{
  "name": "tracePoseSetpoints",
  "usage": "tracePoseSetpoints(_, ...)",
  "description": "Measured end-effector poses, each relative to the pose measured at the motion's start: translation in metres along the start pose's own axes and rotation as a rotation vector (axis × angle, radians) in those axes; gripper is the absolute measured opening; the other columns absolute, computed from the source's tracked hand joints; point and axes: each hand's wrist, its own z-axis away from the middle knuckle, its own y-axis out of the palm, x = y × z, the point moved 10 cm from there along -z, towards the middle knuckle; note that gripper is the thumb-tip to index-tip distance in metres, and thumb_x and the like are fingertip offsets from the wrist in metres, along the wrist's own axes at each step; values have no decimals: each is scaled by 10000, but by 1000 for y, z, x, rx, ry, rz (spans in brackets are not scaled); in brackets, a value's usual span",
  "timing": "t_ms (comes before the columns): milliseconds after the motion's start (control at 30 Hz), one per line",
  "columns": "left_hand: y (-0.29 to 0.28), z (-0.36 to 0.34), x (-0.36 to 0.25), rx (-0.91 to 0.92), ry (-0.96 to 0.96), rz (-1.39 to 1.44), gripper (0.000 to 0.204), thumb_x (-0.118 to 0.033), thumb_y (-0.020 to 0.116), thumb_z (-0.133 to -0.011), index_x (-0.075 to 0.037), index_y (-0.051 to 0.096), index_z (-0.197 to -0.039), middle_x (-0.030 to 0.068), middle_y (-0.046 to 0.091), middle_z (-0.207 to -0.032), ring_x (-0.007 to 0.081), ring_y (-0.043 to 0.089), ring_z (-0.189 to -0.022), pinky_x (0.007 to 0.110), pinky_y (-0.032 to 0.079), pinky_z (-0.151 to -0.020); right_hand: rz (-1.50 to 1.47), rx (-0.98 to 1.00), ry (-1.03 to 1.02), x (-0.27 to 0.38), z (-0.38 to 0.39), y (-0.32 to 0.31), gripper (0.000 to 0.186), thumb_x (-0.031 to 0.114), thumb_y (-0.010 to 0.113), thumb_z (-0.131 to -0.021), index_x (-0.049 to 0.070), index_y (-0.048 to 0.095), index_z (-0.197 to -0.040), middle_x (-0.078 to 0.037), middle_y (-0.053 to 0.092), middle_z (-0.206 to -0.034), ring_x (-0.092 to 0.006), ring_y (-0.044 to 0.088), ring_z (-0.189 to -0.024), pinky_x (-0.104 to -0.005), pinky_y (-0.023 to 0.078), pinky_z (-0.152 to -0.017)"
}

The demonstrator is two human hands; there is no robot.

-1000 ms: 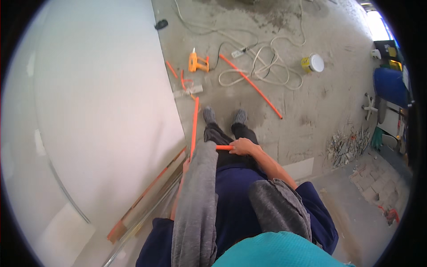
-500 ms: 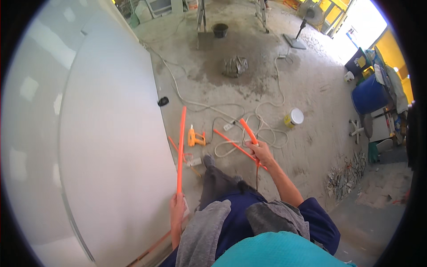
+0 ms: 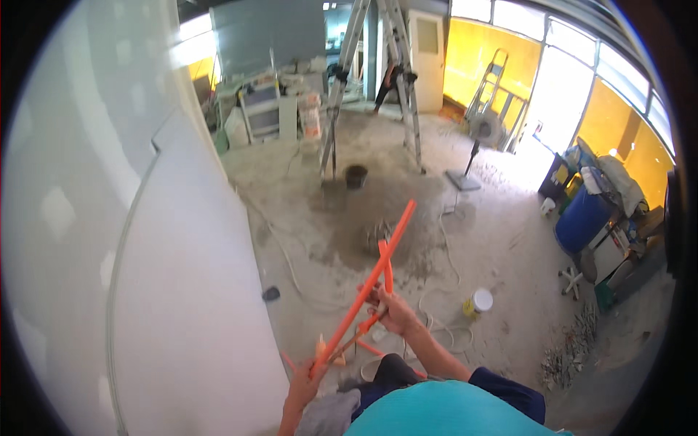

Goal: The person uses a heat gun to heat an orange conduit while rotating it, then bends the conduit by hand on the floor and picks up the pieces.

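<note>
My left hand (image 3: 302, 383), low and near my body, grips the lower end of a long straight orange pipe (image 3: 365, 287) that slants up to the right. My right hand (image 3: 397, 314) is closed round a shorter, slightly bent orange pipe (image 3: 386, 265), which crosses behind the long one. Between my hands runs a thin brownish strand or rod with an orange piece (image 3: 368, 324) on it; where its ends go I cannot tell. Another orange pipe (image 3: 370, 349) lies on the floor below. A yellow-orange heat gun (image 3: 321, 349) is partly hidden near my left hand.
A white board (image 3: 182, 291) leans along the left wall. Pale cable (image 3: 287, 254) trails over the floor. A white-lidded tub (image 3: 480, 301), blue barrel (image 3: 582, 221) and rubble (image 3: 571, 349) are on the right. Ahead stand a stepladder (image 3: 338, 94), black bucket (image 3: 355, 176) and fan (image 3: 485, 128); a person's leg (image 3: 382, 93) shows behind.
The view has tipped up toward the far room. My hands have come closer together, and the long pipe has swung from upright to slanting right, now crossing the shorter one.
</note>
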Motion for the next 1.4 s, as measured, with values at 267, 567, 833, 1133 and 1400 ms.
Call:
tracePoseSetpoints(267,-44,-105,-20,157,62,-260,368,-367,662,-982,-34,673,-1138,157,664,-831,291,619,-753,405,494,-723,156,-198,-106,34,-84,-7,349,281,622,-1049,105,548,-1341,-57,658,-1264,-175,626,-1144,-270,441,-743)
tracePoseSetpoints(567,-110,-270,53,49,-52,-243,435,-434,591,-1013,-43,656,-1191,167,675,-982,308,632,-911,452,494,-846,270,-220,-315,181,-293,-31,323,264,653,-1029,72,597,-1282,-75,689,-1172,-179,678,-1024,-252,498,-662)
tracePoseSetpoints(833,-207,-430,82,-96,-251,-288,499,-494,528,-1040,-50,640,-1237,175,685,-1115,323,643,-1052,494,494,-955,341,-459,-502,313,-515,-70,259,286,686,-1012,80,639,-1163,-16,691,-933,-132,671,-887,-241,453,-609)
tracePoseSetpoints(1133,-255,-648,211,88,-163,-238,793,-650,482,-1010,-233,206,-1626,180,313,-1659,431,516,-1360,517,446,-1128,231,-525,-198,240,-750,-116,314,401,705,-988,94,640,-989,55,432,-570,-89,437,-517,-273,392,-527)
tracePoseSetpoints(1400,-313,-923,32,-181,-40,76,340,-317,619,-1018,4,653,-1125,105,590,-758,190,554,-679,361,448,-639,351,-521,0,123,-914,-111,368,369,638,-1038,47,656,-1215,21,562,-715,-101,489,-601,-293,400,-563)
